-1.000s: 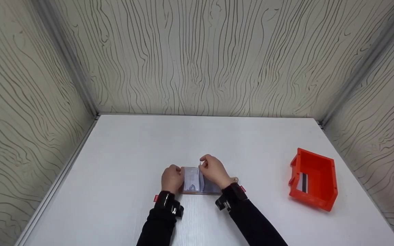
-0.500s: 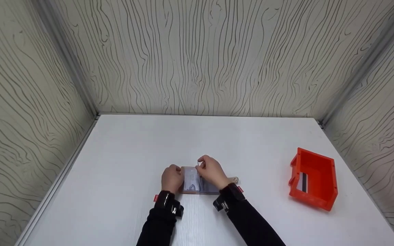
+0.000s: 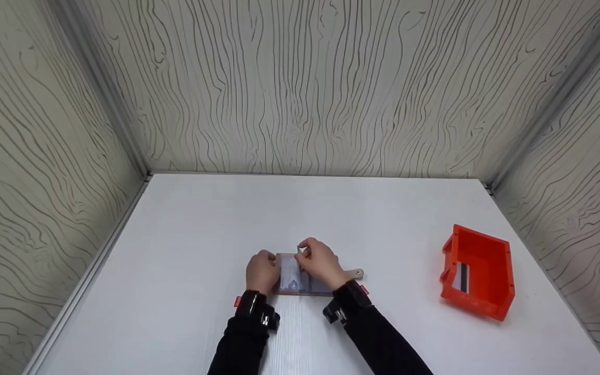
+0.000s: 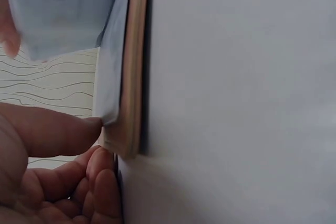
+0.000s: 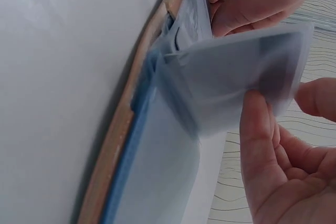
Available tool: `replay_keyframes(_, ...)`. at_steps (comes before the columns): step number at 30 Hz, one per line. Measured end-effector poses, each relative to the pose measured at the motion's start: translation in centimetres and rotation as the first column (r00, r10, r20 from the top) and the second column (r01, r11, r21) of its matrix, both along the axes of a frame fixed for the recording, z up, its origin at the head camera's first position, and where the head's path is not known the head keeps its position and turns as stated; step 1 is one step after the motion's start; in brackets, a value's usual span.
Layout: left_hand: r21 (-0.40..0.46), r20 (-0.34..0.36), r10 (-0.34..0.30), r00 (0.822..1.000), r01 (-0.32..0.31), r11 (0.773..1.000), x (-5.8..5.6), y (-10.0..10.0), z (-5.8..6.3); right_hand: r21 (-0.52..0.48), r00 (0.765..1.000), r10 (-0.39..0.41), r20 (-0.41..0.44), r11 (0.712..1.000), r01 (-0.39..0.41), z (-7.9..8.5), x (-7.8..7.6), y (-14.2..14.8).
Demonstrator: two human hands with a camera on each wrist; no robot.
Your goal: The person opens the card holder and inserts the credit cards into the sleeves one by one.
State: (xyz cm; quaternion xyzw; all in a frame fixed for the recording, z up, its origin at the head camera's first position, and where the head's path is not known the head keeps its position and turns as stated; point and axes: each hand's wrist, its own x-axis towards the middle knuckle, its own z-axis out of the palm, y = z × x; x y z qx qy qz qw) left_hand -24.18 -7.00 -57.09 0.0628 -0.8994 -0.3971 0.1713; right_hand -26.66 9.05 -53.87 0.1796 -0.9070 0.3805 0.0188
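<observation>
A card holder with a tan cover (image 4: 135, 72) and clear plastic sleeves lies spread open on the white table. My left hand (image 3: 262, 272) pinches its left edge, thumb on top of the first sleeve (image 4: 113, 77) and the other fingers curled by the corner. Between thumb and fingertips, my right hand (image 3: 322, 263) holds the free edge of another sleeve (image 5: 226, 80), which stands up from the fold. A dark band shows through that raised sleeve. More sleeves (image 5: 157, 166) lie flat on the right half, partly hidden under my right hand in the head view.
From the holder's right side a light strap with a metal snap (image 3: 355, 273) sticks out. An orange-red bin (image 3: 487, 271) with a white and black label stands to the right on the white table (image 3: 201, 219). Wood-patterned panels (image 3: 300, 94) enclose the table's back and sides.
My right hand has moved slightly left, swinging the raised sleeve toward the left half of the holder. My left hand keeps its place on the edge.
</observation>
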Motion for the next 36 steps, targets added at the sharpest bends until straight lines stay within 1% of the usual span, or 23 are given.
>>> replay_keyframes(5, -0.013, -0.036, 0.000, 0.999, 0.000, 1.000, 0.0, 0.0, 0.0, 0.019, 1.000, 0.010, 0.002, 1.000, -0.010, -0.1, 0.1, 0.0)
replay_keyframes(8, -0.015, -0.039, 0.001, 0.999, -0.001, 1.000, 0.1, 0.0, 0.2, 0.037, 1.000, 0.010, 0.000, 0.999, -0.010, -0.2, 0.0, 0.0)
replay_keyframes(14, -0.001, -0.018, -0.004, 1.000, 0.004, 1.000, 0.1, 0.0, 0.3, 0.046, 0.999, 0.032, 0.008, 0.998, -0.032, -0.4, 0.1, -0.2)
replay_keyframes(19, 0.009, 0.006, -0.008, 1.000, 0.008, 1.000, 0.1, 0.0, 0.2, 0.032, 0.997, 0.071, 0.007, 0.997, -0.071, -0.4, 0.2, -0.3)
replay_keyframes(22, 0.008, 0.006, -0.006, 1.000, 0.005, 1.000, 0.0, 0.0, 0.1, 0.025, 0.996, 0.089, 0.018, 0.996, -0.089, -0.4, 0.3, -0.4)
replay_keyframes(28, -0.002, 0.011, -0.002, 1.000, 0.002, 1.000, 0.0, 0.0, 0.1, 0.079, 0.994, 0.103, 0.036, 0.991, -0.106, -0.7, 0.5, -0.5)
replay_keyframes(30, 0.002, 0.026, 0.000, 1.000, 0.000, 1.000, -0.1, 0.0, 0.1, 0.092, 0.993, 0.110, 0.040, 0.989, -0.114, -0.8, 0.6, -0.6)
replay_keyframes(36, 0.007, 0.038, -0.001, 0.999, 0.001, 1.000, -0.1, -0.1, 0.0, 0.110, 0.991, 0.128, 0.026, 0.985, -0.130, -1.1, 0.8, -0.7)
